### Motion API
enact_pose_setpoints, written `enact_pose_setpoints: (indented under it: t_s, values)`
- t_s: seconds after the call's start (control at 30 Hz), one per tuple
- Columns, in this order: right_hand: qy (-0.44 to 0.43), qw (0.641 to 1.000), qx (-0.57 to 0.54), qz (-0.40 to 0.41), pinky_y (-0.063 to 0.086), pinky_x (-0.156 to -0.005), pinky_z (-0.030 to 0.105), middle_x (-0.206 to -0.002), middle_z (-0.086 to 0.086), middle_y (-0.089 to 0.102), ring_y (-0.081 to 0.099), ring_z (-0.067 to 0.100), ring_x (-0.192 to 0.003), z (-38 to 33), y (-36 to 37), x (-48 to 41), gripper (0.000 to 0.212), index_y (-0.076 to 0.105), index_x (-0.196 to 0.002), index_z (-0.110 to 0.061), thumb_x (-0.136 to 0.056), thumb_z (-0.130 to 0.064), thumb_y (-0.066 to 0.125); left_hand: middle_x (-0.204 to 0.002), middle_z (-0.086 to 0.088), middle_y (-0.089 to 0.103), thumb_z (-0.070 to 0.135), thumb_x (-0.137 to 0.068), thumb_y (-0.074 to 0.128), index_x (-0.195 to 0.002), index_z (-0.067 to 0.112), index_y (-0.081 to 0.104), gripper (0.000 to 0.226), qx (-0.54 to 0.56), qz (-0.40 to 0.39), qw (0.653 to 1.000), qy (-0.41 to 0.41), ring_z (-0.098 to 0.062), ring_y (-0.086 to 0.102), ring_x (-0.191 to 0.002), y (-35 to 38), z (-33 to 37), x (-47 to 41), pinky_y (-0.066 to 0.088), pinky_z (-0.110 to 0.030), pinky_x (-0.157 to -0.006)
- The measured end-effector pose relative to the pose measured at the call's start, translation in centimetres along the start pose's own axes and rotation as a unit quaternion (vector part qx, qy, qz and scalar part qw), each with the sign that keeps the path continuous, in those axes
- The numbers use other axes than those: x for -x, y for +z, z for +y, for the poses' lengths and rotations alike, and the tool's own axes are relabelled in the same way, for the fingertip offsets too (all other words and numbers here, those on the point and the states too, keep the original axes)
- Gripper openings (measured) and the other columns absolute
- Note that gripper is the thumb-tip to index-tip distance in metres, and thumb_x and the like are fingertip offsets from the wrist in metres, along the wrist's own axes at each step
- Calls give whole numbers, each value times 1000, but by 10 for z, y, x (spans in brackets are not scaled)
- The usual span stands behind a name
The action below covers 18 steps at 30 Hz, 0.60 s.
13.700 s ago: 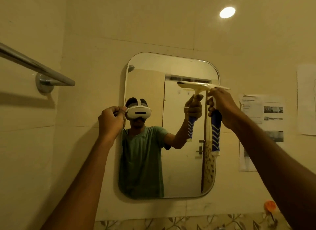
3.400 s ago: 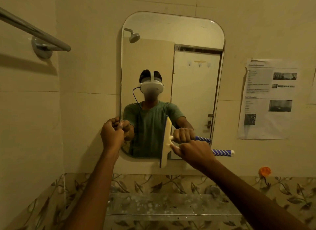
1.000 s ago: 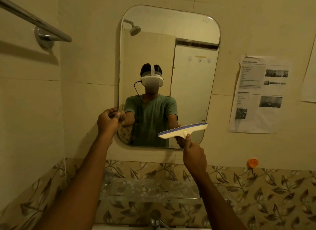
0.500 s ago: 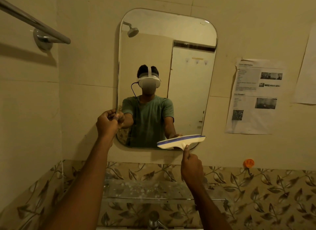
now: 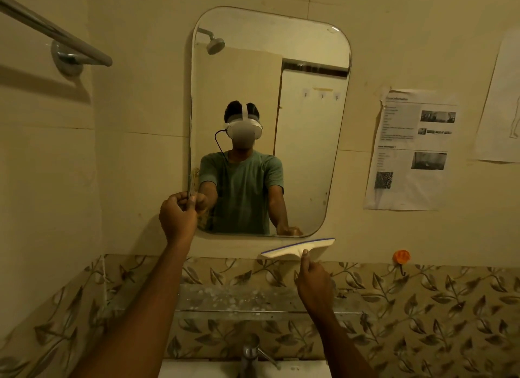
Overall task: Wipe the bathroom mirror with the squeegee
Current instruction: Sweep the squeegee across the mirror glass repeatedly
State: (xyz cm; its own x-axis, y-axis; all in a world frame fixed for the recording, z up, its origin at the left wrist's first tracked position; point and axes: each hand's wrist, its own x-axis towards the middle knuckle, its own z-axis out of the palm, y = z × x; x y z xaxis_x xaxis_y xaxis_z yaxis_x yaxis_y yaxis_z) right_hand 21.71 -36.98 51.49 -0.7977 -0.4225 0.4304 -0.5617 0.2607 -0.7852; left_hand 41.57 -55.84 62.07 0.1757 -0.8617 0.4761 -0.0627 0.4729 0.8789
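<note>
Cream-white squeegee (image 5: pixel 295 248) sits just below the mirror (image 5: pixel 309 118), gripped in the right hand (image 5: pixel 313 279), while the left hand (image 5: pixel 177 217) pinches the mirror at its left rim.

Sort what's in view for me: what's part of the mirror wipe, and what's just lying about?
In the job: mirror, squeegee, right hand holding it, left hand gripping the mirror's edge.
Just there: towel rail, paper notice, orange hook, glass shelf, tap.
</note>
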Motion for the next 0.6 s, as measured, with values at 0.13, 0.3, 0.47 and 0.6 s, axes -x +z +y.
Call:
enact_pose_setpoints:
  t_s: [0.13,0.3,0.47,0.6]
  values:
    - [16,999,-43,12,34,-47,24,-51,1,58,57,13,-48,9,-8,9,66,59,-57,-16,-99,-56,27,-128,-16,53,21,-91,62,-122,6,55,35,-56,11,998,-1,-31,55,-112,3,-1,20,42,-29,-79]
    - [18,998,-53,32,35,-49,23,-55,-3,59,58,12,-54,7,-30,6,64,62,-64,-20,-97,-62,26,-140,-13,41,31,-90,60,-126,11,52,42,-155,4,984,90,-31,44,-123,15,5,77,46,-37,-87]
    - [10,996,-89,28,42,-58,26,-70,-3,64,61,13,-67,12,-60,2,56,64,-77,-22,-97,-61,29,-136,-4,49,29,-91,60,-114,18,61,25,-165,-74,967,178,-24,47,-123,33,4,150,42,-43,-96]
    - [24,997,-79,8,44,-64,32,-70,-3,59,57,15,-68,33,-82,8,47,59,-73,-19,-99,-49,35,-138,-4,51,26,-92,59,-127,19,54,37,-150,-109,963,194,-22,48,-127,41,2,205,38,-38,-101]
